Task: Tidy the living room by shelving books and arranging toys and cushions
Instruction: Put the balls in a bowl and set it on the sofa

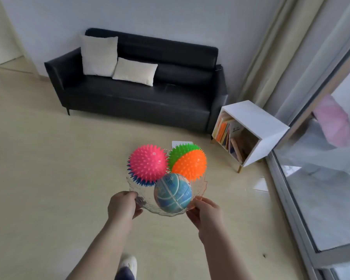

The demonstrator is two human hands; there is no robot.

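i am holding a clear ribbed bowl [200, 185] out in front of me with both hands, above a pale floor [49, 158]. my left hand [122, 205] is gripping the near left rim, fingers curled around it. my right hand [205, 211] is gripping the near right rim, thumb on the edge and fingers curling underneath.

three toy balls are sitting in the bowl, touching one another. a pink and blue spiky ball [149, 163] is lying at the far left. a green and orange spiky ball [189, 162] is lying at the far right. a blue ball with pale basketball seams [173, 194] is resting nearest to me, between my hands.

beyond the bowl, a black sofa [139, 98] is standing against the wall. two cream cushions are leaning at its left end: a tall cushion [99, 55] against the backrest and a smaller cushion [134, 71] just beside it, overlapping.

just right of the sofa, a white cube bookshelf [257, 120] is standing on short legs, with books [224, 131] leaning inside (titles too small to read). a glass door [321, 178] and a pale curtain [271, 47] are running along the right side. my white shoe [128, 263] is showing at the bottom, between my forearms.
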